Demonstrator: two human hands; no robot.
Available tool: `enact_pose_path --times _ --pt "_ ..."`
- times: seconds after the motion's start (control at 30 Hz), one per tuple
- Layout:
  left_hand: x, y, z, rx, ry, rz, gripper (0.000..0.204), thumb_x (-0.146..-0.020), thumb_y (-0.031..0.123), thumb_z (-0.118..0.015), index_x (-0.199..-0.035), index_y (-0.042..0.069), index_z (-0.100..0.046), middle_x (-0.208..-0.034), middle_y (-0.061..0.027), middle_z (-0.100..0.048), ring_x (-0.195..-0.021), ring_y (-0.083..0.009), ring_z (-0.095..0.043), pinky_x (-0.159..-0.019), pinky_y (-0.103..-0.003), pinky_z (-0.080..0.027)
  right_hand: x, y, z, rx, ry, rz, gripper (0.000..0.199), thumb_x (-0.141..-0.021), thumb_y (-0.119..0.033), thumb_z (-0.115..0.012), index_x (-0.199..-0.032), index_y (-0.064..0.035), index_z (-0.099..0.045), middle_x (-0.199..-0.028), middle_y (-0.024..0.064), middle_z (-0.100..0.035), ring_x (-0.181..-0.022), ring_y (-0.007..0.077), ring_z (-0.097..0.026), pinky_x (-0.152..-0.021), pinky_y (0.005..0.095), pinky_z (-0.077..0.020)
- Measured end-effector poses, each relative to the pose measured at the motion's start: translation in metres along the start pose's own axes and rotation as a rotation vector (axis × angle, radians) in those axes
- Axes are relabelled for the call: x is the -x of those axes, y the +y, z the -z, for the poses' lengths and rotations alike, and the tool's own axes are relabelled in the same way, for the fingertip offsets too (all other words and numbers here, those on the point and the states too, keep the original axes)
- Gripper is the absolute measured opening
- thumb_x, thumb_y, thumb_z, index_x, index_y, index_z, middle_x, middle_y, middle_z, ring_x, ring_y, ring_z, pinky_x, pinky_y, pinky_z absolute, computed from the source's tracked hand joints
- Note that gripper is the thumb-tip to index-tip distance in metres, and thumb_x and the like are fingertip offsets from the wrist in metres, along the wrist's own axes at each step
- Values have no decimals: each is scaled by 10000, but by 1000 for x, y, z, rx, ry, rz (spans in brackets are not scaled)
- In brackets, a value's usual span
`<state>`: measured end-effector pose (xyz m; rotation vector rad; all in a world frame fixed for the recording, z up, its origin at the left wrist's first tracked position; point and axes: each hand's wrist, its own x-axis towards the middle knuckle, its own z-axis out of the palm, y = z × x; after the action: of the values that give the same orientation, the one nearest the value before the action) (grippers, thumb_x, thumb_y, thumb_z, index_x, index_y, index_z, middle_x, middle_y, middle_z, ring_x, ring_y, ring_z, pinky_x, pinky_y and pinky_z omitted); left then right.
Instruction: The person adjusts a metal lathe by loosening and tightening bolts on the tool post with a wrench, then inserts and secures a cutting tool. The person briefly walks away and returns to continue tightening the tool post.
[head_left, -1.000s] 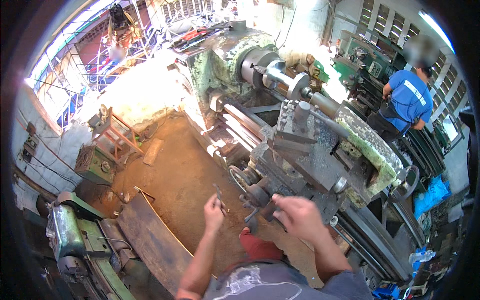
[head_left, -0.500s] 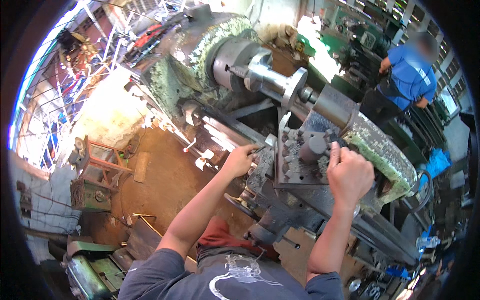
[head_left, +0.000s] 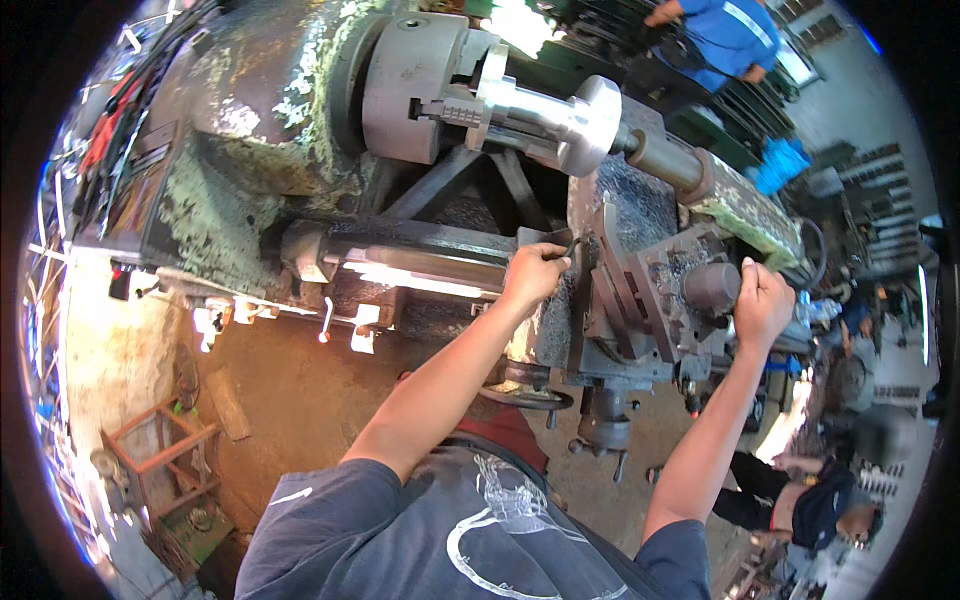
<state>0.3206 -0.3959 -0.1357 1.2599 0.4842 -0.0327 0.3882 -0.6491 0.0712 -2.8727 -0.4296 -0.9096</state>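
Observation:
In front of me is a lathe, and its grey chuck grips a shiny flanged shaft. The tailstock meets the shaft's right end. My left hand is closed in a pinch beside the carriage, with a small dark piece at its fingertips that I cannot make out. Right of it stands a dark tool post, turned at an angle, with a round cylindrical knob on it. My right hand is closed just right of that knob; whatever its fingers hold is hidden.
Below the carriage are a handwheel and a crank handle. A person in blue stands behind the lathe, and another person is at the lower right. A reddish frame stands on the floor at left.
My view has swung, so the lathe sits differently in the picture. The tool post has turned relative to the carriage. My right hand has moved rightward with it; my left stays closed by the carriage.

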Motion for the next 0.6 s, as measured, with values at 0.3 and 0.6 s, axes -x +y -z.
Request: enact_pose_path --times 0.3,0.6 --pt "-7 5 -7 134 -12 128 247 -859 65 -692 -1095 -6 -696 -751 -49 -651 -560 -101 -547 -466 -258 -411 -1 -4 5 -127 36 7 332 -840 -214 -704 -620 -38 -530 -590 139 -517 -595 323 -528 -614 427 -381" --pt "-15 17 2 239 -95 236 230 -917 16 -637 -1140 -33 -607 -799 -46 -596 -579 -97 -493 -436 -233 -368 -1 -6 3 -111 65 -62 296 -811 -225 -740 -634 -61 -569 -617 70 -568 -631 271 -556 -686 397 -399"
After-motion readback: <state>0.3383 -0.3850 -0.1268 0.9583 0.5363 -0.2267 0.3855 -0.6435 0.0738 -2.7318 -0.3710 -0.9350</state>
